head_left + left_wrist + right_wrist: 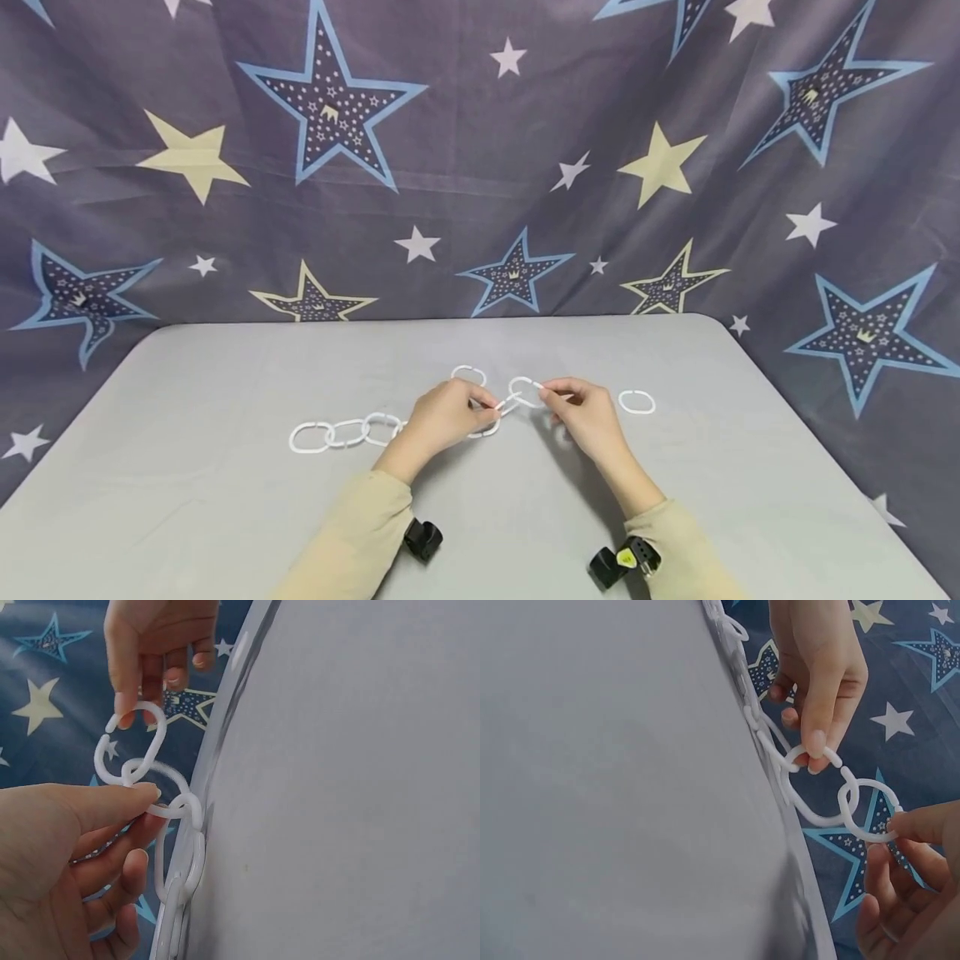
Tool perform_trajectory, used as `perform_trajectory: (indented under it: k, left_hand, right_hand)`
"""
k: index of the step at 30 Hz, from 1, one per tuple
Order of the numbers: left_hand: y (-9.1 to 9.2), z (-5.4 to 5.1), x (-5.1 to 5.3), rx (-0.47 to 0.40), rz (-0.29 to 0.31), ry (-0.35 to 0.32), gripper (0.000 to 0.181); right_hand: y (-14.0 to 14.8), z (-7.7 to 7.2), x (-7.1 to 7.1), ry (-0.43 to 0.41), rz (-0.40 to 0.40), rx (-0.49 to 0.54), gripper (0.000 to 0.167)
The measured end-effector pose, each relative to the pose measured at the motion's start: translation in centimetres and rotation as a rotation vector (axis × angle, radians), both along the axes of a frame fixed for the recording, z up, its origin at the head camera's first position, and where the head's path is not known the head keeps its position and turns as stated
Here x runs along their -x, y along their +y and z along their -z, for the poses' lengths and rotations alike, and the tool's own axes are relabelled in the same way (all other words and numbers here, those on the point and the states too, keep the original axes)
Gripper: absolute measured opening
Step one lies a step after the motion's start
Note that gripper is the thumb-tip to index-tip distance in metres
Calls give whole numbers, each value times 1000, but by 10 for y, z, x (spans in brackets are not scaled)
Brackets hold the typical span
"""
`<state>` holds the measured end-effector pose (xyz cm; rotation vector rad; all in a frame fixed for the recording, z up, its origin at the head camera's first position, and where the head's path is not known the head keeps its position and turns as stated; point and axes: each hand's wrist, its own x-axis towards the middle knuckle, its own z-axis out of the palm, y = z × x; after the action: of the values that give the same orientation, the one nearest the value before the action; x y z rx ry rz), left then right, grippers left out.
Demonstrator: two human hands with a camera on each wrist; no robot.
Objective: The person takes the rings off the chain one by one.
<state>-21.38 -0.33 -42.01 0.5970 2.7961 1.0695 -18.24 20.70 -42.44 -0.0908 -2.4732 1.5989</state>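
Left fingers (116, 864) pinched closed on a chain link (814, 819), right fingers (883, 874) on the end link (161, 731); links hooked together between them. Both have gaps; a twist lining those up could unhook them.

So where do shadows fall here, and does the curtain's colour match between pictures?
Head view: soft shadows on the table below the left hand and right hand, curtain purplish grey. Left wrist view: curtain bluer. Right wrist view: bluer again, with a dark soft shadow low on the table.
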Motion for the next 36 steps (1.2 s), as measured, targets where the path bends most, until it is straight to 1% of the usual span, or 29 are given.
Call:
perform_trajectory:
  k: [5,10,14,17,23,25,29,33,36]
  left_hand:
    - [1,-1,-3,9,-1,23,8]
    - [0,-3,-4,11,7,28,8]
    - [1,-5,-2,14,9,52,10]
    - [1,-7,-2,21,3,68,12]
    - [-3,-6,-4,36,-14,83,14]
    - [-4,-6,-4,42,-21,82,14]
    - [-5,-5,-4,49,-42,82,14]
    - [-3,-5,-3,50,-59,93,15]
    - [-3,-5,-3,50,-75,103,13]
  right_hand:
    - [-4,-3,-3,83,-18,-87,13]
    - [-5,-2,-5,104,-32,-119,13]
    - [-3,-2,-1,144,-33,-158,11]
    - [-1,-2,2,180,-37,-167,12]
    - [-8,-4,5,248,-82,-189,12]
    - [-11,-5,7,252,-81,-208,13]
    - [-18,-7,9,223,-48,-227,16]
    - [-21,-9,7,202,-4,-224,13]
    - [-22,-9,5,197,1,-212,10]
